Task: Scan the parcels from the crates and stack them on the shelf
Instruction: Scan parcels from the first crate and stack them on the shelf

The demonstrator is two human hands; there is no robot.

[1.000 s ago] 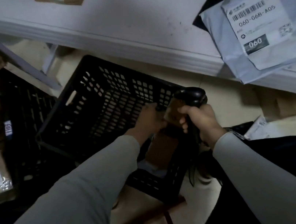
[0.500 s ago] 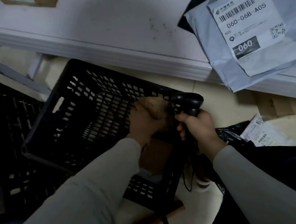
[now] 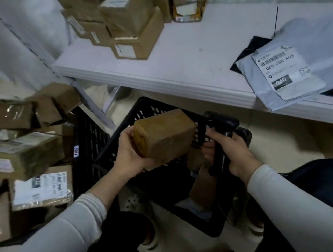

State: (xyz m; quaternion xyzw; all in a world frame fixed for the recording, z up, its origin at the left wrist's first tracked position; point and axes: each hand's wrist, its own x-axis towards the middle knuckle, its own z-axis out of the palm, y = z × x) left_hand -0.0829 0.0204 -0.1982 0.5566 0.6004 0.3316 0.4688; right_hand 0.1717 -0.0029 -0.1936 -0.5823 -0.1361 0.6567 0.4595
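Two hands busy: left hand (image 3: 131, 152) grips brown parcel (image 3: 164, 136); right hand (image 3: 233, 151) grips scanner (image 3: 220, 139) over crate (image 3: 100, 153).

Both arms are covered by long, close-fitting sleeves in a pale grey-white knit. The left sleeve (image 3: 56, 246) enters from the lower left corner of the frame, and its cuff shows fine ribbing. The right sleeve (image 3: 303, 209) enters from the lower right. Both cuffs end at the wrists, leaving the left hand (image 3: 131, 159) and right hand (image 3: 235, 152) bare. Dark trousers (image 3: 332, 183) cover the legs, seen at the lower right and along the bottom centre. Two shoe tips (image 3: 148, 236), brownish with pale soles, show blurred near the bottom centre.
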